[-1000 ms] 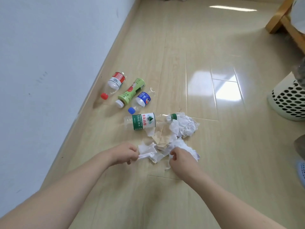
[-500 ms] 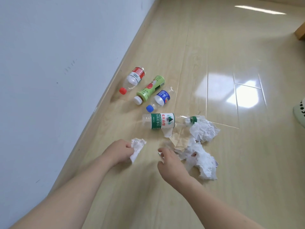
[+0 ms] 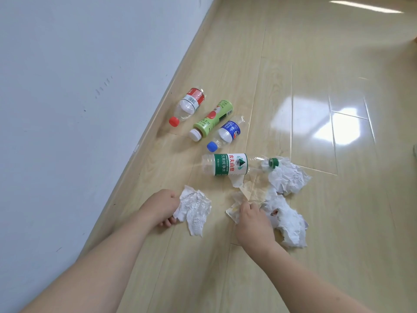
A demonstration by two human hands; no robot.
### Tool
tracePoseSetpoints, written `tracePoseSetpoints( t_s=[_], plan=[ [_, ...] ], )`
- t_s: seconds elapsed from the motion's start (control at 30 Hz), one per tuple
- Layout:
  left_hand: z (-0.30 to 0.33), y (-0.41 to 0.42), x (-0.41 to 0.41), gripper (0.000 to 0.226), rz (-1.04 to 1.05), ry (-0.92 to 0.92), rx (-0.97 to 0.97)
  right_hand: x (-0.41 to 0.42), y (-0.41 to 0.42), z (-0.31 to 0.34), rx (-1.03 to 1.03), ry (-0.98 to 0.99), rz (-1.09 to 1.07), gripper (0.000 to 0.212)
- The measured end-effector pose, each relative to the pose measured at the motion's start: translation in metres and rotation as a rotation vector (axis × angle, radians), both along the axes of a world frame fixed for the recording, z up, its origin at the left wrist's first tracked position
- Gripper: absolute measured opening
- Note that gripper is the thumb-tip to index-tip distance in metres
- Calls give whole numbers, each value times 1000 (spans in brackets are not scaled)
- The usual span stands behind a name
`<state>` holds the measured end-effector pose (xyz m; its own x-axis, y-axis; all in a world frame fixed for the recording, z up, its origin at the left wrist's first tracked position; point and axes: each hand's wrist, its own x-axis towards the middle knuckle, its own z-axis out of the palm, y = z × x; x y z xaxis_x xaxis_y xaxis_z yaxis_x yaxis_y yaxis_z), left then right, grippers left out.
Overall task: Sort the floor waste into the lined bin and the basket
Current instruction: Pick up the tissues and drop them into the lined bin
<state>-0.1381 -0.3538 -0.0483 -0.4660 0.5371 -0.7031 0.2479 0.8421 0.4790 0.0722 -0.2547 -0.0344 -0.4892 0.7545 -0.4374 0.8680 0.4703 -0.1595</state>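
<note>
A pale wooden floor (image 3: pixel 293 256) is carrying the litter. Four plastic bottles are lying on their sides near the wall: a red-capped bottle (image 3: pixel 189 105), a green bottle (image 3: pixel 212 119), a blue-capped bottle (image 3: pixel 225 135) and a green-labelled water bottle (image 3: pixel 230 164). Crumpled white tissues (image 3: pixel 287 177) and a brownish paper (image 3: pixel 252 190) are lying just beside it.

Glossy pale wood-look floor (image 3: pixel 293 91) reflecting light; matt white wall (image 3: pixel 79 86); 4 clear plastic bottles (image 3: pixel 228 164) with shiny printed labels; crumpled white paper (image 3: pixel 195 208), rough and creased.
</note>
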Motion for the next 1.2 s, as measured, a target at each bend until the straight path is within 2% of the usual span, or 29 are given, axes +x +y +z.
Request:
tracePoseSetpoints(
  t_s=[0.1,0.17,0.27,0.43,0.67,0.83,0.9,1.1,1.2],
  plan=[
    [-6,-5,-1,18,19,75,45,3,2,0,-36,60,-5,22],
    [-9,-4,-2,19,40,73,52,6,4,1,-48,84,-9,24],
    [-8,-2,-2,16,61,40,42,13,7,5,-60,160,-55,16],
    [-3,-2,2,17,11,46,40,29,11,18,-159,420,-287,15],
    [18,24,29,16,-34,-98,144,54,24,40,-310,606,-522,11],
    [48,42,58,11,-141,-149,159,67,51,65,-734,816,-835,16],
    [62,47,68,13,-163,-173,174,74,62,82,-844,866,-905,15],
    [126,76,96,21,-130,-233,280,110,92,146,-946,988,-884,15],
    [164,102,117,13,-63,-316,375,142,115,180,-954,1042,-862,13]
  ],
)
